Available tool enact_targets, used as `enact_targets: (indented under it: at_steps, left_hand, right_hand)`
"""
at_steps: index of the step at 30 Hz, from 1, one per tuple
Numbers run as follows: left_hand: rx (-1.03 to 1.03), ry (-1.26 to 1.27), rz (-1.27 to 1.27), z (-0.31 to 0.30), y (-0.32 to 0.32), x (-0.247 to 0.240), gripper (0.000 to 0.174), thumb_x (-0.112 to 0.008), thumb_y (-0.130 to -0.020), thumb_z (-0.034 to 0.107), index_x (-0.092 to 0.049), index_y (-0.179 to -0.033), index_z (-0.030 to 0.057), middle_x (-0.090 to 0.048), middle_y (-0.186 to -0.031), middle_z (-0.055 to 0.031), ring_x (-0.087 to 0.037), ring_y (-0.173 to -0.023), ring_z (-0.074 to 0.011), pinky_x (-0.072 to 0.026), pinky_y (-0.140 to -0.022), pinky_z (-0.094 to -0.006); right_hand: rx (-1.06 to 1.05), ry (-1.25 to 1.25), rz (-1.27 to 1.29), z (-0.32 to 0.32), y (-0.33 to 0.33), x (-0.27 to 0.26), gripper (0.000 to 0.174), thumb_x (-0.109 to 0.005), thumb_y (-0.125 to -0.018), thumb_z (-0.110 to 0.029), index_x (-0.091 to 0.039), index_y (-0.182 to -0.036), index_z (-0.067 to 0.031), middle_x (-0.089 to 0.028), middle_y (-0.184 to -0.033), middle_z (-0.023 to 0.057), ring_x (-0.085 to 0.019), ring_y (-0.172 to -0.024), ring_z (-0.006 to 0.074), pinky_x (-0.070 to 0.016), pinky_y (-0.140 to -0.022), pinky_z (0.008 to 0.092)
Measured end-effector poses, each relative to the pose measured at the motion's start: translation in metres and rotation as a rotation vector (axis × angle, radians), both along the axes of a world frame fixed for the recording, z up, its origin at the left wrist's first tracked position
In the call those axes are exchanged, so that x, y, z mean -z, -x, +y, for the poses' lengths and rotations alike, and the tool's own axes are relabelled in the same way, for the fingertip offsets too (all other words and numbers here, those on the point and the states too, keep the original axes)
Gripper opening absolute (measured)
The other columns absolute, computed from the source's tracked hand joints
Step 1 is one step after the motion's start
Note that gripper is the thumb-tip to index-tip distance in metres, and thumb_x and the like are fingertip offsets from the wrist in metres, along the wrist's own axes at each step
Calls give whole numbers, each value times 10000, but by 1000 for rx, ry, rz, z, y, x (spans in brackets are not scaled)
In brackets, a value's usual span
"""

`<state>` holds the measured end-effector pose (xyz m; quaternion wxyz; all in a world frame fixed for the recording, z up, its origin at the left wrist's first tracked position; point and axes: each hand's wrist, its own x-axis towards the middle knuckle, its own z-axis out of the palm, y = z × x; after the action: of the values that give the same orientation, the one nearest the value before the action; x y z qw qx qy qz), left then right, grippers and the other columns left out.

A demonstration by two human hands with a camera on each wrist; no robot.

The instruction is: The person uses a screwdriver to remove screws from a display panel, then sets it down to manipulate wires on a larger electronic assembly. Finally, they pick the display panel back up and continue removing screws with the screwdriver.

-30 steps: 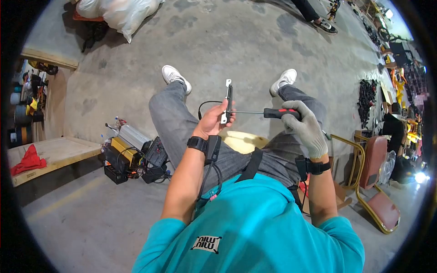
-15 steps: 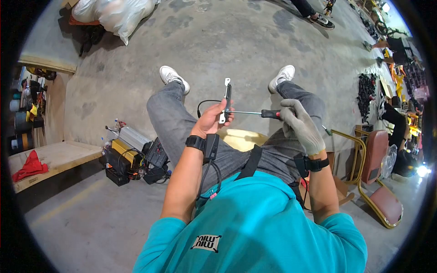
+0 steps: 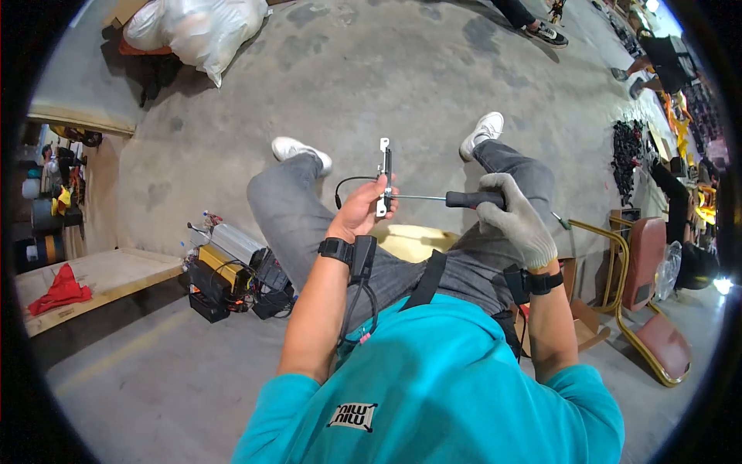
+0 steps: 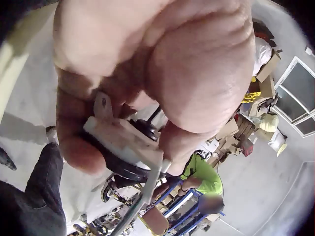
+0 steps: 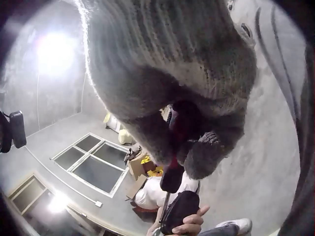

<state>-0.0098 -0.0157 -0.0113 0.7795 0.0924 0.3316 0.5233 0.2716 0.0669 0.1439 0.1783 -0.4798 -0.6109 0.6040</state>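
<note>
Between the thumb and fingers of my bare left hand (image 3: 359, 209) is a narrow black part with a metal bracket (image 3: 384, 145), held upright, a black cable looping from it. My gloved right hand (image 3: 522, 224) grips the dark handle of a screwdriver (image 3: 474, 200); its shaft runs level to the part, but the exact contact of the tip is too small to tell. In the left wrist view the bracket (image 4: 123, 142) is pinched by the bare fingers. The right wrist view shows the glove (image 5: 172, 64) curled round the handle (image 5: 172, 178).
A yellow round surface (image 3: 412, 241) lies between the legs. Electronics and a battery-like box (image 3: 207, 303) stand at the left, beside a low wooden platform (image 3: 147, 272) with a red cloth (image 3: 62, 291). At the right is a chair (image 3: 643, 263); white bags (image 3: 202, 31) lie far left.
The screwdriver handle has turned in the right hand, its red patches now out of sight. Both hands and the part sit slightly lower in the head view than half a second ago.
</note>
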Motion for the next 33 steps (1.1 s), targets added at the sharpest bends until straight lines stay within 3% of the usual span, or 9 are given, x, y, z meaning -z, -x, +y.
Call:
enact_targets:
  at_steps: [5,9,11,13,17,20,25,31,33]
  left_hand:
    - [-14,30,-1,0,-1,-7,446,-629,-980,380,-541,-1230,20,-609,-951,-81,-623,-772,-176,-515,-617,-304]
    - [-40,26,8,0,-3,-5,424,-626,-983,377,-548,-1203,24,-612,-948,-82,-623,-771,-177,-517,-616,-307]
    - [3,23,52,0,-2,1,509,-557,-1012,409,-507,-1351,32,-635,-1015,-65,-627,-838,-161,-498,-632,-276]
    - [28,3,24,1,0,6,507,-555,-1014,405,-503,-1354,32,-635,-1015,-65,-627,-839,-161,-497,-631,-276]
    - [-8,24,-29,0,-2,7,423,-596,-1003,353,-522,-1268,32,-615,-969,-79,-623,-787,-189,-514,-624,-316]
    - [8,27,-3,-2,-1,3,503,-552,-1020,384,-474,-1373,35,-629,-1014,-60,-619,-837,-171,-496,-639,-289]
    - [3,5,-14,-2,0,8,505,-554,-1019,387,-475,-1369,33,-626,-1012,-65,-615,-835,-176,-500,-642,-296]
    - [-21,17,-5,-3,0,11,504,-545,-1023,383,-465,-1380,37,-624,-1009,-69,-611,-825,-181,-503,-651,-296]
    - [-7,-23,-29,-1,0,13,504,-544,-1022,389,-466,-1381,42,-625,-1008,-67,-604,-815,-179,-507,-655,-298]
  right_hand:
    - [85,240,-104,2,4,-10,426,-634,-885,-121,-490,-1262,14,-552,-853,47,-563,-699,124,-484,-650,267]
    - [10,-68,-35,-1,-3,13,396,-603,-923,-162,-496,-1259,15,-557,-839,51,-564,-661,116,-487,-598,265]
    - [-5,-106,-33,-2,-4,9,398,-602,-925,-173,-497,-1259,16,-560,-847,53,-563,-660,113,-487,-597,265]
    - [121,217,-57,1,3,-8,419,-626,-902,-161,-495,-1252,29,-559,-866,60,-562,-701,116,-488,-641,269]
    - [132,219,-49,-1,0,3,412,-625,-910,-165,-493,-1240,44,-563,-850,64,-564,-676,115,-485,-615,268]
    - [-24,-197,-20,0,-6,21,396,-597,-946,-187,-493,-1248,46,-568,-810,59,-563,-589,113,-471,-530,260]
    - [112,252,-107,4,9,-14,431,-658,-902,-190,-501,-1232,38,-566,-866,48,-568,-692,117,-485,-646,268]
    - [-43,-190,-35,2,-1,19,389,-620,-942,-218,-512,-1219,32,-575,-880,51,-571,-624,93,-482,-556,249]
    - [-8,-22,-59,9,4,3,394,-630,-929,-206,-513,-1222,30,-571,-880,49,-568,-668,92,-485,-588,255]
